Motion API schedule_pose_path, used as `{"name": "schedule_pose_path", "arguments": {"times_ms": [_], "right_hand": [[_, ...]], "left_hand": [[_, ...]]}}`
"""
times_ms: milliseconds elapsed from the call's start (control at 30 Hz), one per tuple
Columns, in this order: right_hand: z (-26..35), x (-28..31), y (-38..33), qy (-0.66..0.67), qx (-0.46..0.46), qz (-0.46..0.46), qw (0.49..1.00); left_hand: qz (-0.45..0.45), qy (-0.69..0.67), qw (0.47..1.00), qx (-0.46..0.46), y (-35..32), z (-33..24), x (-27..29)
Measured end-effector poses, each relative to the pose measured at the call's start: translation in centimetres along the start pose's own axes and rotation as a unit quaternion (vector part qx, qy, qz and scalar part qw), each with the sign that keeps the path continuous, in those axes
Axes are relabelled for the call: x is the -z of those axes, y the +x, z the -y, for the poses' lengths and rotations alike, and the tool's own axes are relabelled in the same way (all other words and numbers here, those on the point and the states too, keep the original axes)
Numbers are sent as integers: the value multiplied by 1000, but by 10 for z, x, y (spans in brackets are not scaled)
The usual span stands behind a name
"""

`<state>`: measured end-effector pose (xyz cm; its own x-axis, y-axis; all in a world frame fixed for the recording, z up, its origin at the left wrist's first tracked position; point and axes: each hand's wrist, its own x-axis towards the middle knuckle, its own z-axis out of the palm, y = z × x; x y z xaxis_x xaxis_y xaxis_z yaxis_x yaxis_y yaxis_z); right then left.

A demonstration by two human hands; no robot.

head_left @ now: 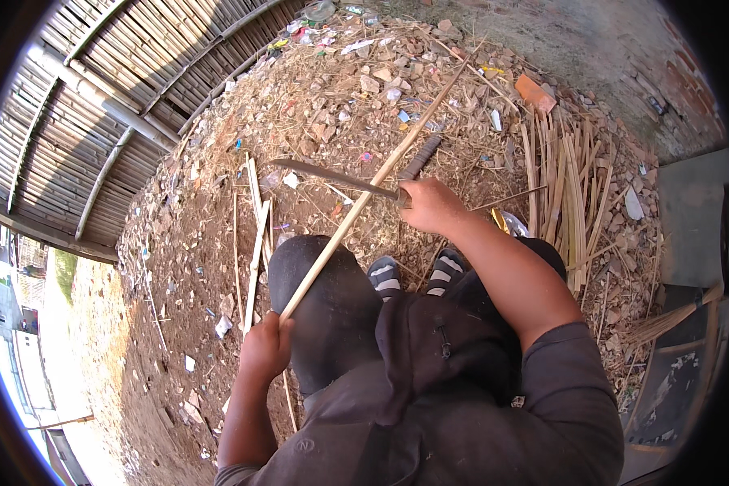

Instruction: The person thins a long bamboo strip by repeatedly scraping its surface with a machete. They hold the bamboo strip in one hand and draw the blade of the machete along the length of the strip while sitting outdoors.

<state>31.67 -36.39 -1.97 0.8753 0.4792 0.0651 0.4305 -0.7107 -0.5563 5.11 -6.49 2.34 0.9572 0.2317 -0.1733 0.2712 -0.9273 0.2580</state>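
The person sits low on the ground, knees drawn up in dark trousers, striped socks [413, 275] showing between them; the left hand [266, 347] is closed round the near end of a long bamboo stick [364, 198], which runs up and away across the left knee [320, 279] toward the rubble heap; the right hand [431, 206] is wrapped tight on a long knife [332, 176], whose dark blade lies nearly level, pointing to the person's left and crossing the stick about midway along it; from here the blade seems to touch the stick, though I cannot tell whether it bites in; the two hands are well apart, one at the stick's end, the other out past the knees; to the right lies a pile of split bamboo strips [563, 190], packed side by side on the dirt; a few loose strips [257, 235] lie on the left, just beside the knee; the ground [178, 267] is bare earth strewn with stones, straw and scraps of litter; a bamboo wall [97, 105] stands at the upper left.
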Motion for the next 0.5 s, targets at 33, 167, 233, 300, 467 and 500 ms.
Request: {"name": "schedule_pose_path", "arguments": {"times_ms": [33,167,233,300,467,500], "right_hand": [[10,-1,-4,-18,48,-1,999],[-37,4,8,82,-127,14,988],[-37,5,6,34,-112,43,992],[-31,5,5,27,-89,-7,996],[-10,19,1,-80,63,20,995],[-20,17,-1,-78,61,24,995]], "left_hand": [[-13,-9,1000,-13,-3,5,-4],[-11,-17,1000,7,-5,-11,4],[-4,13,999,33,-2,-12,4],[-3,3,1000,7,1,-3,-1],[-19,-47,999,-18,-2,6,-6],[-8,-68,998,-15,-7,6,-3]]}}
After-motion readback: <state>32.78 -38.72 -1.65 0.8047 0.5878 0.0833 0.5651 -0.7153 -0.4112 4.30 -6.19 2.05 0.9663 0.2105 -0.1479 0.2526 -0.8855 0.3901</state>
